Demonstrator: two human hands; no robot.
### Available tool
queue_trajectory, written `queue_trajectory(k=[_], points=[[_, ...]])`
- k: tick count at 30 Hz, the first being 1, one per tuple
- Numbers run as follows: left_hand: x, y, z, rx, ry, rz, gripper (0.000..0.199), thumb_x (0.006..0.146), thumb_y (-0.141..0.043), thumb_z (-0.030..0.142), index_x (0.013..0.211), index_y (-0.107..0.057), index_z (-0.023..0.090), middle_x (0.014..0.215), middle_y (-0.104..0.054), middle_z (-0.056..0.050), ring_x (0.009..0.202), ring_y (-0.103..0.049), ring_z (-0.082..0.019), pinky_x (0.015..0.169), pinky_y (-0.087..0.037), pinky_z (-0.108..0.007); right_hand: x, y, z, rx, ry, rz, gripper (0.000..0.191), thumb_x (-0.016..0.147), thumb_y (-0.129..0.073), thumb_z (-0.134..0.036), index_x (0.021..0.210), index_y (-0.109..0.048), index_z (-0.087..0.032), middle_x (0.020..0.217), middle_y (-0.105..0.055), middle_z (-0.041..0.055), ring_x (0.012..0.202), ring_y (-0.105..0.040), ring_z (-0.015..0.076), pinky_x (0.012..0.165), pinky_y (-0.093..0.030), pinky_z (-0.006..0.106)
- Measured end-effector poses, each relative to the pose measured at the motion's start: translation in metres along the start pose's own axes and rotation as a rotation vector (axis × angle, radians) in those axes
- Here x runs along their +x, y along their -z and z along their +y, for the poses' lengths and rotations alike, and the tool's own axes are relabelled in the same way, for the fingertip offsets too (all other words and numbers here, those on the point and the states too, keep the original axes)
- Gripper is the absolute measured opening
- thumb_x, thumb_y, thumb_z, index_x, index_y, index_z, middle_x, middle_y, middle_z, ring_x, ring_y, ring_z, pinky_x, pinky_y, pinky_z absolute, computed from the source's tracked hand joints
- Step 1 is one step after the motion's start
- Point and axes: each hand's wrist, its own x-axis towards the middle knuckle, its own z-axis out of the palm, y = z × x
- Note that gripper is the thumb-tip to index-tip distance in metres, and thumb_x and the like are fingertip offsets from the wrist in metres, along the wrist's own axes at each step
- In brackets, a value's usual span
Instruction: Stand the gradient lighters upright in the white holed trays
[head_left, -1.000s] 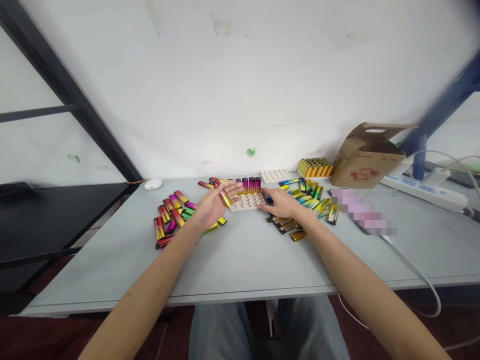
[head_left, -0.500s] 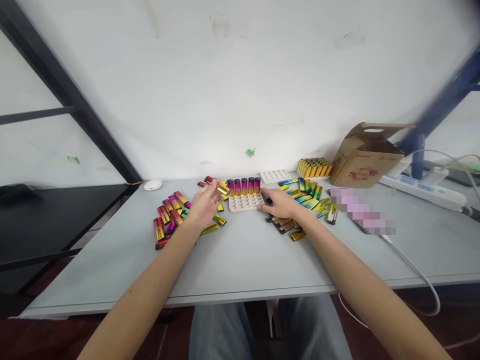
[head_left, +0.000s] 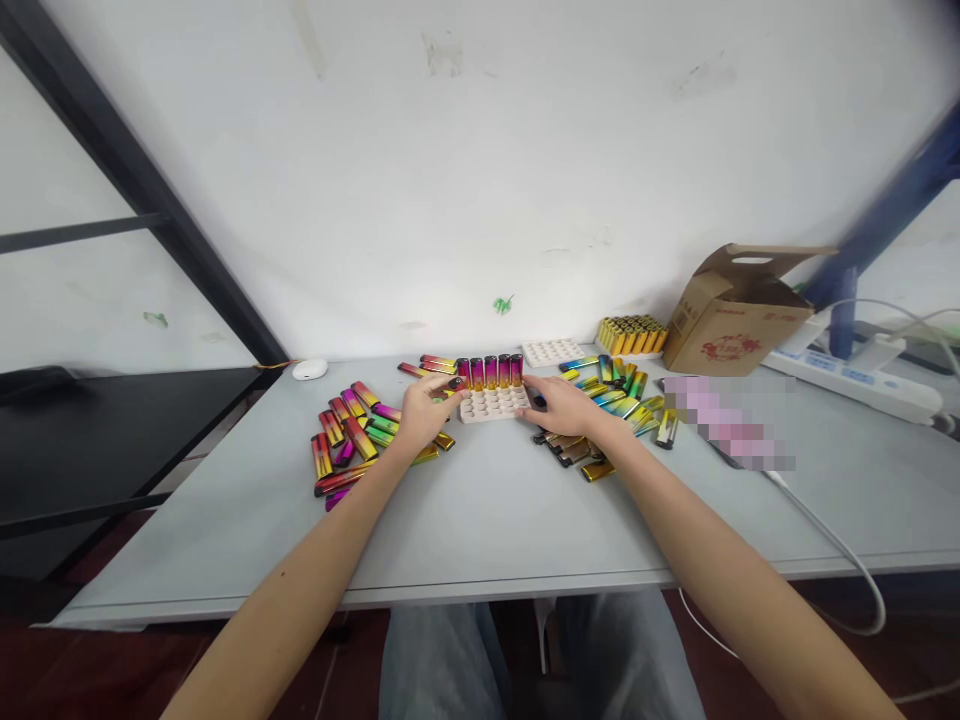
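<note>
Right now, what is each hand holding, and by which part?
The left hand holds a lighter, black end showing; the exact grip is hidden. The right hand touches the right end of the tray; whether it grips is unclear.

The left hand [head_left: 427,405] is hiding most of its lighter [head_left: 455,383], pixelation is masking a pink device [head_left: 724,425], and the bottom edge is cropping both forearms [head_left: 300,575].

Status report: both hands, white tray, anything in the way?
Left hand gripping a lighter at left end of white tray. Right hand spread at its right edge. Five upright lighters in back row. Loose lighters crowd both sides.
</note>
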Motion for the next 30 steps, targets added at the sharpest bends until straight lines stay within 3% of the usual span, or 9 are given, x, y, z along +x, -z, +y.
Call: queue_trajectory(k=[4, 9, 15, 19, 22, 27, 30], points=[[-0.001, -0.001, 0.003, 0.049, 0.048, 0.003, 0.026, 0.061, -0.08, 0.027, 0.084, -0.072, 0.017, 0.086, -0.07, -0.007, 0.085, -0.062, -0.023, 0.084, -0.047, -0.036, 0.0, 0.0, 0.0, 0.004, 0.003, 0.0, 0.054, 0.089, -0.053, -0.048, 0.13, -0.048, -0.013, 0.111, -0.066, 0.0152, 0.1, -0.06, 0.0297, 0.082, -0.042, 0.034], [0.002, 0.002, 0.003, 0.14, 0.035, 0.09, 0.032, 0.06, -0.08, 0.034, 0.085, -0.073, 0.016, 0.082, -0.069, -0.006, 0.081, -0.06, -0.022, 0.079, -0.047, -0.034, 0.0, 0.0, 0.0, -0.004, 0.004, 0.001, 0.054, 0.089, -0.052, -0.048, 0.129, -0.049, -0.013, 0.109, -0.066, 0.0151, 0.098, -0.06, 0.0296, 0.081, -0.042, 0.034], [0.003, 0.0, -0.001, 0.045, 0.029, 0.022, 0.031, 0.063, -0.077, 0.037, 0.087, -0.074, 0.016, 0.077, -0.067, -0.002, 0.069, -0.054, -0.017, 0.065, -0.043, -0.029, 0.0, -0.001, 0.001, -0.001, 0.001, 0.004, 0.054, 0.089, -0.053, -0.048, 0.13, -0.049, -0.013, 0.109, -0.066, 0.0146, 0.098, -0.06, 0.0291, 0.081, -0.042, 0.033], [0.003, -0.002, -0.002, 0.067, -0.009, -0.014, 0.028, 0.067, -0.074, 0.039, 0.086, -0.073, 0.017, 0.075, -0.064, -0.001, 0.067, -0.052, -0.016, 0.063, -0.041, -0.027, 0.0, -0.001, 0.0, -0.004, 0.004, 0.007, 0.054, 0.089, -0.052, -0.048, 0.13, -0.048, -0.014, 0.108, -0.066, 0.0141, 0.097, -0.06, 0.0291, 0.081, -0.042, 0.034], [0.003, -0.003, -0.002, 0.103, -0.063, -0.002, 0.024, 0.069, -0.072, 0.039, 0.082, -0.073, 0.018, 0.075, -0.062, -0.001, 0.066, -0.05, -0.015, 0.063, -0.039, -0.027, 0.0, -0.001, 0.0, -0.004, 0.002, 0.002, 0.055, 0.089, -0.053, -0.048, 0.131, -0.048, -0.014, 0.109, -0.066, 0.0143, 0.098, -0.06, 0.0291, 0.082, -0.042, 0.034], [0.002, -0.007, -0.006, 0.142, -0.016, 0.035, 0.03, 0.069, -0.072, 0.039, 0.091, -0.071, 0.019, 0.063, -0.054, 0.002, 0.056, -0.043, -0.013, 0.058, -0.034, -0.026, 0.001, -0.002, 0.001, 0.004, -0.007, -0.006, 0.059, 0.088, -0.054, -0.049, 0.134, -0.045, -0.013, 0.113, -0.065, 0.0147, 0.103, -0.059, 0.0295, 0.084, -0.042, 0.034], [0.001, -0.009, -0.006, 0.177, 0.006, 0.058, 0.033, 0.067, -0.074, 0.039, 0.094, -0.068, 0.019, 0.067, -0.06, 0.002, 0.055, -0.045, -0.013, 0.059, -0.036, -0.027, 0.001, -0.003, 0.002, 0.012, -0.002, -0.003, 0.058, 0.088, -0.054, -0.049, 0.133, -0.046, -0.013, 0.115, -0.065, 0.0147, 0.104, -0.058, 0.0294, 0.085, -0.042, 0.034]])
